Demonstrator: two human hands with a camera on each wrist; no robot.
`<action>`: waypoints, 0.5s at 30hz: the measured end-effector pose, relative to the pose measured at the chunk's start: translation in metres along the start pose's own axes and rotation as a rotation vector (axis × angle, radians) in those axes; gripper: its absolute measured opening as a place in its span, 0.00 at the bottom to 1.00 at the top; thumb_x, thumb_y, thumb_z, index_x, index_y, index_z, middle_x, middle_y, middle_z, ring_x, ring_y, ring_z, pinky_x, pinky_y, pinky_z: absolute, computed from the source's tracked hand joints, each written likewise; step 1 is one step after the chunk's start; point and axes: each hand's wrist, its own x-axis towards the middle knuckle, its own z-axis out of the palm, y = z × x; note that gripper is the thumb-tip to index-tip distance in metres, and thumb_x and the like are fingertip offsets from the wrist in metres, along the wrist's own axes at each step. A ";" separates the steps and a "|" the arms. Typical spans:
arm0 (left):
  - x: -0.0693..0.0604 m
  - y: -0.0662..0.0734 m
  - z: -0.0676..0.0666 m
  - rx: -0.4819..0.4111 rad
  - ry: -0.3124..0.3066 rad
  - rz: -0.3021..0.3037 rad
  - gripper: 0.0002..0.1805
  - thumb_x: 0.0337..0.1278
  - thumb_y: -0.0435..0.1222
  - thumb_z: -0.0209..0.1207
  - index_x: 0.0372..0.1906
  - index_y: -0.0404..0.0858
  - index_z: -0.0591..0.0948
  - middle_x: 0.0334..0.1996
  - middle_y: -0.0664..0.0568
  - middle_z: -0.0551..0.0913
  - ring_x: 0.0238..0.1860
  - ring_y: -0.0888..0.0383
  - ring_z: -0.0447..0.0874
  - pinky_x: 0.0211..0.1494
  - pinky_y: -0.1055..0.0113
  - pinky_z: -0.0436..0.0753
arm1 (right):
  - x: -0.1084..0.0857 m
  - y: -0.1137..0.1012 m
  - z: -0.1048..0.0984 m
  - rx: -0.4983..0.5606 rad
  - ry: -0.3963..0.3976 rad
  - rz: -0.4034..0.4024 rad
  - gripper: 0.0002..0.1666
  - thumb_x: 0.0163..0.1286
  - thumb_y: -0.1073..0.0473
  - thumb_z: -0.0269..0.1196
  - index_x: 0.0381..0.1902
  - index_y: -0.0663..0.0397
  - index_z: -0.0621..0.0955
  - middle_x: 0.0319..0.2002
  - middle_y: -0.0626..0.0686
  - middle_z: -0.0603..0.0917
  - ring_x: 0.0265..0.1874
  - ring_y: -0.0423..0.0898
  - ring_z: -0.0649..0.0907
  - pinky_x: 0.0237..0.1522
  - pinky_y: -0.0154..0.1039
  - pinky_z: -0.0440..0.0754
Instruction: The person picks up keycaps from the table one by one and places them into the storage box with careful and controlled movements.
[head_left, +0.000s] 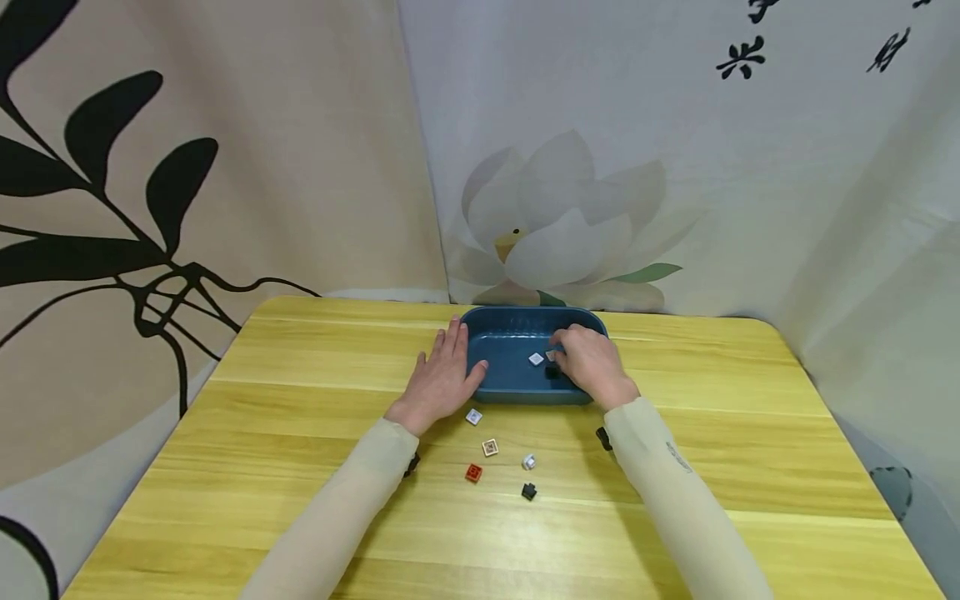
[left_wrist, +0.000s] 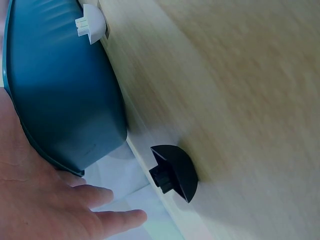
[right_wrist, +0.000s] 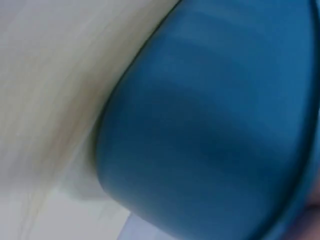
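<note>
A dark blue rectangular tray (head_left: 525, 398) stands near the table's far edge. Against its left end rests my left hand (head_left: 441, 379), fingers extended and thumb at the near rim. My right hand (head_left: 594, 358) reaches over the right end, fingers bent down into the tray beside a small pale square piece (head_left: 551, 356); whether they pinch it cannot be seen. Also inside are a white square piece (head_left: 536, 359) and a black piece (head_left: 552, 372). In the left wrist view, a black curved piece with a stem (left_wrist: 182, 172) lies on the table near the left fingers.
On the near side of the tray lie a white square piece (head_left: 474, 417), a cream piece (head_left: 490, 447), a red piece (head_left: 473, 472), another white piece (head_left: 528, 462) and a black piece (head_left: 528, 492). A printed curtain (head_left: 337, 167) hangs behind the wooden table (head_left: 450, 550).
</note>
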 end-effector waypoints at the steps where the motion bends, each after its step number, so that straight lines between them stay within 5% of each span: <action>1: 0.000 0.000 0.000 0.001 -0.003 -0.001 0.45 0.79 0.58 0.41 0.83 0.32 0.46 0.84 0.44 0.36 0.83 0.39 0.42 0.76 0.32 0.55 | -0.003 -0.001 -0.001 -0.001 0.019 -0.005 0.15 0.72 0.57 0.69 0.52 0.56 0.89 0.47 0.58 0.87 0.44 0.56 0.86 0.45 0.54 0.86; 15: 0.000 -0.001 0.001 -0.010 -0.004 0.001 0.45 0.80 0.58 0.41 0.83 0.32 0.44 0.84 0.44 0.36 0.83 0.39 0.41 0.76 0.32 0.55 | -0.045 -0.011 -0.017 0.016 0.262 -0.135 0.19 0.74 0.51 0.67 0.56 0.55 0.87 0.50 0.56 0.88 0.45 0.54 0.87 0.40 0.50 0.86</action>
